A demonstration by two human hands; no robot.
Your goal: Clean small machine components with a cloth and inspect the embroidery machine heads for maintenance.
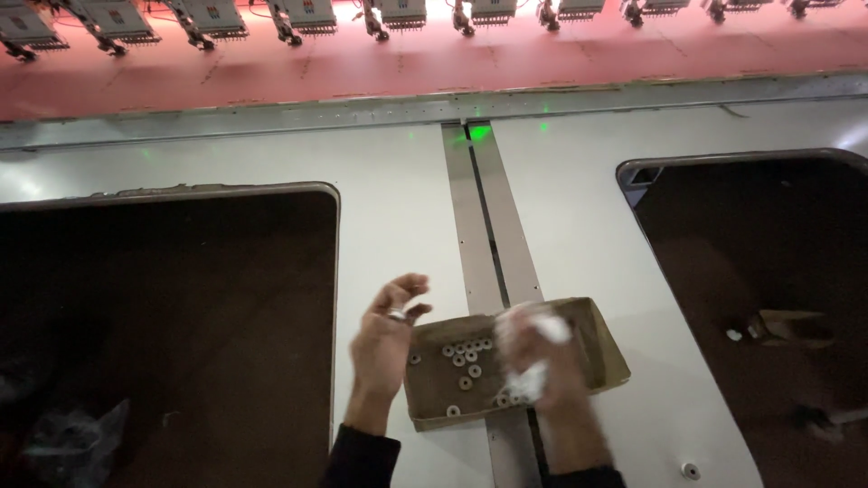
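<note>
**Bobbins in the tray, both hands at work over it**

Nearest us, our two dark sleeves enter from the bottom edge. Our left hand (387, 339) is raised just left of the cardboard tray (604, 348), fingers loosely curled, pinching one small ring-shaped bobbin (397, 314) between thumb and forefinger. Our right hand (535, 361) hangs over the tray's middle, badly blurred; it seems clenched on something white, perhaps a cloth or a few bobbins, but we cannot tell which.

About a dozen loose bobbins (466, 352) lie on the tray floor, so we judge the handling to be under way, not finished. One stray bobbin (691, 470) sits on the white table (398, 208) to the near right.

The tray straddles the grey metal rail (488, 226). Dark cut-outs open left and right; their contents are too dim to read. Farthest off, the pink fabric (434, 63) stretches under a row of embroidery heads (307, 16), cut off by the top edge.
</note>
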